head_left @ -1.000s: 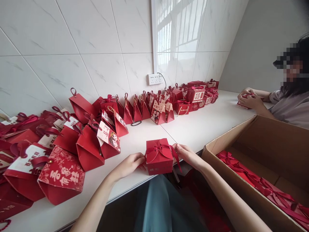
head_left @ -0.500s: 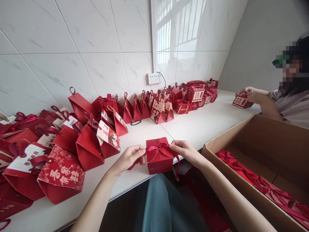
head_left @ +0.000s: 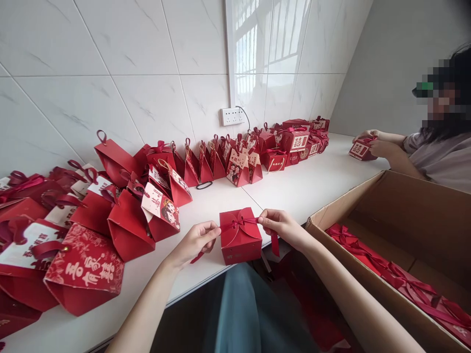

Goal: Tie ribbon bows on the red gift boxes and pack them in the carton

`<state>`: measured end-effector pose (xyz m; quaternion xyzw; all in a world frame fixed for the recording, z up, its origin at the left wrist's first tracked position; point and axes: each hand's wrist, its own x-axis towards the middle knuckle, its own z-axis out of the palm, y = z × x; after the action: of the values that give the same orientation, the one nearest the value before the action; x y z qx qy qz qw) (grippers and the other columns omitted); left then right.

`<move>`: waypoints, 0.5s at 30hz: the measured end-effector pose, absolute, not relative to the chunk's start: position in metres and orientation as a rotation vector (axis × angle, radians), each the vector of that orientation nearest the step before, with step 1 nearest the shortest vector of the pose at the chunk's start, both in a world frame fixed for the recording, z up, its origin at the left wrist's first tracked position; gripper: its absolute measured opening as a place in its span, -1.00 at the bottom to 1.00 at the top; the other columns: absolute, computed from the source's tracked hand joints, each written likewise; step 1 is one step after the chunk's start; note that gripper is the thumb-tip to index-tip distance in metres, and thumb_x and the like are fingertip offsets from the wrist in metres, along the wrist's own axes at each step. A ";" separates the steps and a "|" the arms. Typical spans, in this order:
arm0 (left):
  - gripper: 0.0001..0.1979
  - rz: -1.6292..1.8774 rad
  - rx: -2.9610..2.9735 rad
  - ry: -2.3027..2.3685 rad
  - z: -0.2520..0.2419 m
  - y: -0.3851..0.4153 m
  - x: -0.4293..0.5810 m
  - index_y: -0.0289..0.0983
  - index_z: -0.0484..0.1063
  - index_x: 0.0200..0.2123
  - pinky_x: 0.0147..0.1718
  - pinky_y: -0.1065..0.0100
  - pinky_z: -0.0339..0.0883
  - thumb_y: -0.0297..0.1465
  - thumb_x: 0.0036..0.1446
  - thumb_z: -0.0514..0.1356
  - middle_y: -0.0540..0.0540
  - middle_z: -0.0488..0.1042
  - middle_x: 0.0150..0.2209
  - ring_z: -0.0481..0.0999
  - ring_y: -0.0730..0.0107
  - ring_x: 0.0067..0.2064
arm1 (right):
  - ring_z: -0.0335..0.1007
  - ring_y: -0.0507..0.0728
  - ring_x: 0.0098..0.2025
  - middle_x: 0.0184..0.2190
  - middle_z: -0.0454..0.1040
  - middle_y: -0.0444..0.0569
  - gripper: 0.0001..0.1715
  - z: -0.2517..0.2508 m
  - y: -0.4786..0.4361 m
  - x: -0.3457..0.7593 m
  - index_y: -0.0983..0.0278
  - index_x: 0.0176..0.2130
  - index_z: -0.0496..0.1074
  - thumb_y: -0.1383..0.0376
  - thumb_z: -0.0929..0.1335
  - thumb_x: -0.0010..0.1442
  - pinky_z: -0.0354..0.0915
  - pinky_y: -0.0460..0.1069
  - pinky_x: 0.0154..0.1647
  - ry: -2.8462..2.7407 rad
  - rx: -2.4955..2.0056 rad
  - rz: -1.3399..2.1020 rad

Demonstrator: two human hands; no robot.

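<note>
A red gift box (head_left: 241,244) stands upright at the table's front edge, its curved top flaps folded together. Across the top runs a dark red ribbon (head_left: 248,220), crossed at the middle and stretched between both hands. My left hand (head_left: 201,239) pinches one end of it at the box's left side, with a tail hanging below the fingers. On the right, my right hand (head_left: 276,224) pinches the other end between thumb and fingers, and its tail dangles past the table edge. Neither hand grips the box itself.
Many red gift boxes (head_left: 88,264) crowd the left, and more line the wall. A cardboard box (head_left: 346,196) holding ribboned red boxes stands at right. Beyond it, another person's hands (head_left: 371,139) hold a small box (head_left: 362,149). A wall socket (head_left: 232,116) sits above the white table (head_left: 290,193).
The ribbon is now drawn straighter and tighter across the box top; the pink loop seen earlier has flattened. My hands stay at either side. The view has shifted slightly.
</note>
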<state>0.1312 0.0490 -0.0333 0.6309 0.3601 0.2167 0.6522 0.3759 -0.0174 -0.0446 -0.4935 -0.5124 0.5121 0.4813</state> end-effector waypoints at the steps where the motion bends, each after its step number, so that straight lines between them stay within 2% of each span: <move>1: -0.56 0.489 1.421 0.805 -0.035 0.050 0.131 -0.26 0.18 -0.54 -0.63 0.48 -0.17 -0.06 -0.05 0.27 0.17 0.05 -0.71 0.00 0.64 -0.64 | -0.01 -0.07 -0.59 -0.65 0.13 -0.25 -0.48 -0.045 -0.017 0.376 0.28 -0.50 0.29 -0.10 0.43 -0.07 -0.08 -0.09 -0.56 -1.246 -1.200 1.252; 4: -0.54 0.459 1.361 0.746 -0.042 0.054 0.129 -0.25 0.12 -0.56 -0.64 0.48 -0.22 -0.04 -0.03 0.26 0.21 -0.04 -0.77 -0.07 0.66 -0.68 | -0.11 -0.10 -0.63 -0.66 0.03 -0.29 -0.46 -0.045 -0.016 0.377 0.28 -0.51 0.29 -0.11 0.45 -0.11 -0.17 -0.10 -0.60 -1.233 -1.204 1.275; 10: -0.50 0.456 1.267 0.622 -0.054 0.058 0.132 -0.25 0.08 -0.58 -0.66 0.50 -0.18 -0.07 -0.05 0.30 0.21 -0.04 -0.79 -0.05 0.67 -0.70 | -0.25 -0.10 -0.62 -0.67 -0.02 -0.30 -0.49 -0.052 -0.016 0.381 0.30 -0.48 0.34 -0.07 0.46 -0.11 -0.26 -0.10 -0.64 -1.191 -1.205 1.354; 15: -0.46 0.470 1.236 0.586 -0.061 0.057 0.135 -0.25 0.03 -0.58 -0.67 0.53 -0.15 -0.05 -0.08 0.30 0.23 -0.05 -0.79 -0.08 0.70 -0.73 | -0.31 -0.11 -0.63 -0.69 -0.07 -0.32 -0.55 -0.061 -0.016 0.382 0.29 -0.51 0.31 0.01 0.48 -0.09 -0.32 -0.10 -0.64 -1.064 -1.098 1.511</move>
<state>0.1351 0.0567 -0.0611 0.5654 0.2681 0.2150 0.7498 0.3823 -0.0163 -0.0611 -0.4493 -0.4354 0.6182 0.4759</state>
